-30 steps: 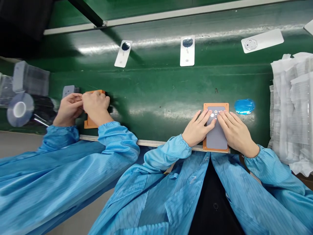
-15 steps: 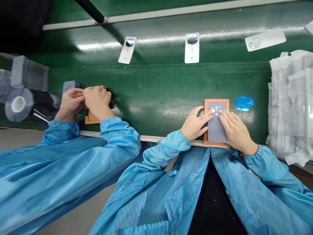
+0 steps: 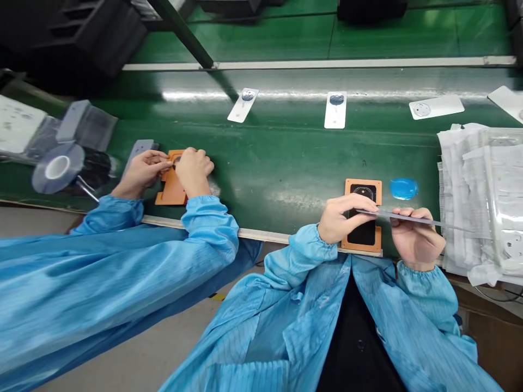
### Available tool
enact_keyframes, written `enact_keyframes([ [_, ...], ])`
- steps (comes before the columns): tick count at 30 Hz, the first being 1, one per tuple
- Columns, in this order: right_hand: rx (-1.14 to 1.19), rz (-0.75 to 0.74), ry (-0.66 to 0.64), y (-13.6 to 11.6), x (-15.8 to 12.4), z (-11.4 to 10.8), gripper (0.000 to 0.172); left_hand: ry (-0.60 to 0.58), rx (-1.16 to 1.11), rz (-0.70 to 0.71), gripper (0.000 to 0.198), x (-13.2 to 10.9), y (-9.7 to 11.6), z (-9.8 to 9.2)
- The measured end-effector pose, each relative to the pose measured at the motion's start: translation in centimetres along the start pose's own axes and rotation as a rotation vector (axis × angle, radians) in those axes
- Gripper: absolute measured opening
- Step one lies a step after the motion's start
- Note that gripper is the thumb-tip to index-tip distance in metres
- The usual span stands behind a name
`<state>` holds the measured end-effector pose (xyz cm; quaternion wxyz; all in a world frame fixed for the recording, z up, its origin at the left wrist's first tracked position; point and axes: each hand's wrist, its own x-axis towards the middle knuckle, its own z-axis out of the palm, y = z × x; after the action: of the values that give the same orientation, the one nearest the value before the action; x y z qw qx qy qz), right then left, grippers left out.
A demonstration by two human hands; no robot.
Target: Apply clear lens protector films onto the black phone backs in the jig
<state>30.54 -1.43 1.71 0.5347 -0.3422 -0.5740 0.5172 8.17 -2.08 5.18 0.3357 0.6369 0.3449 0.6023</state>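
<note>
A thin grey phone back cover [image 3: 402,217] is held up nearly edge-on, so its face is mostly hidden. My left hand [image 3: 342,216] pinches its left end between thumb and fingers. My right hand [image 3: 419,235] grips it farther right, fingers above and the thumb partly hidden. Below and behind my left hand lies an orange fixture [image 3: 378,239] with a black recess [image 3: 362,233]; my hand and the cover hide part of it. A crumpled piece of blue film [image 3: 403,188] rests on the green bench just right of the fixture.
Along the back lie white panels [image 3: 336,117] with round film patches. Wrapped stacks [image 3: 463,201] stand at right. On the left, a co-worker's hands [image 3: 192,171] work over another orange fixture [image 3: 171,197], near a tape roll [image 3: 57,167] and a grey panel [image 3: 141,147].
The grey cover has come up off the orange fixture and turned edge-on, baring the black recess. Both my hands now grip it instead of resting on it. The view has shifted.
</note>
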Motion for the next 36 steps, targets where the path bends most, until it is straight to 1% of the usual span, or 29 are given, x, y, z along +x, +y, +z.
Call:
enact_keyframes([
  [2,0.013,0.107,-0.010,0.5,-0.1,-0.4,0.041,0.008,-0.022,0.005,0.012,0.3,0.7,0.9],
  [3,0.001,0.134,-0.013,0.7,-0.2,-0.6,0.045,0.009,-0.031,0.006,0.014,0.3,1.0,1.3],
  [5,-0.031,0.133,-0.032,0.8,-0.3,-0.8,0.049,0.010,-0.056,0.016,0.018,0.4,1.2,1.8],
  [7,-0.036,0.113,-0.053,0.8,-0.3,-0.9,0.049,0.011,-0.081,0.044,0.017,0.4,1.3,2.0],
  [9,0.020,0.123,-0.054,0.8,-0.3,-0.9,0.044,0.003,-0.092,0.073,0.013,0.3,1.5,2.0],
  [11,0.101,0.153,-0.032,0.6,-0.3,-0.7,0.039,-0.034,-0.084,0.071,0.009,0.3,1.6,2.1],
  [13,0.141,0.157,0.007,0.5,-0.4,-0.2,0.034,-0.060,-0.068,0.038,0.013,0.1,1.7,2.5],
  [14,0.136,0.142,0.032,0.4,-0.4,0.3,0.030,-0.044,-0.067,0.017,0.016,0.1,1.6,2.8],
  [15,0.109,0.119,0.062,0.3,-0.4,1.0,0.025,-0.003,-0.079,-0.004,0.019,0.0,1.4,3.2],
  [17,0.020,0.063,0.131,0.3,-0.2,2.5,0.016,0.119,-0.153,-0.084,0.027,-0.1,0.8,4.2],
  [18,-0.029,0.039,0.168,0.4,0.1,3.4,0.015,0.185,-0.216,-0.149,0.031,-0.1,0.4,4.6],
  [20,-0.107,0.011,0.226,0.7,1.0,4.9,0.018,0.299,-0.367,-0.338,0.040,0.2,-0.5,5.0],
  [22,-0.138,-0.008,0.243,1.2,2.3,6.0,0.022,0.379,-0.500,-0.531,0.046,0.7,-1.3,4.6],
  [23,-0.146,-0.017,0.237,1.4,3.1,6.3,0.024,0.412,-0.538,-0.596,0.048,1.0,-1.6,4.2],
  [24,-0.148,-0.026,0.225,1.5,3.9,6.4,0.027,0.438,-0.550,-0.636,0.050,1.3,-1.7,3.6],
  [25,-0.145,-0.037,0.206,1.6,4.6,6.5,0.029,0.457,-0.538,-0.646,0.051,1.5,-1.8,3.0],
  [26,-0.138,-0.048,0.184,1.7,5.2,6.5,0.032,0.465,-0.504,-0.633,0.052,1.7,-1.7,2.4],
  [28,-0.127,-0.074,0.135,1.7,6.0,6.4,0.034,0.442,-0.382,-0.567,0.047,1.7,-1.0,1.5],
  [30,-0.129,-0.100,0.078,1.7,6.4,6.0,0.034,0.393,-0.212,-0.437,0.036,1.6,0.0,1.4],
  [33,-0.181,-0.132,-0.035,1.7,6.0,5.4,0.038,0.344,0.030,-0.171,0.019,1.4,1.5,2.5],
  [35,-0.260,-0.147,-0.125,1.7,5.5,5.0,0.041,0.325,0.111,-0.028,0.014,1.4,2.3,3.4],
  [36,-0.324,-0.156,-0.180,1.8,5.2,4.9,0.039,0.319,0.128,0.022,0.012,1.4,2.6,3.8],
])
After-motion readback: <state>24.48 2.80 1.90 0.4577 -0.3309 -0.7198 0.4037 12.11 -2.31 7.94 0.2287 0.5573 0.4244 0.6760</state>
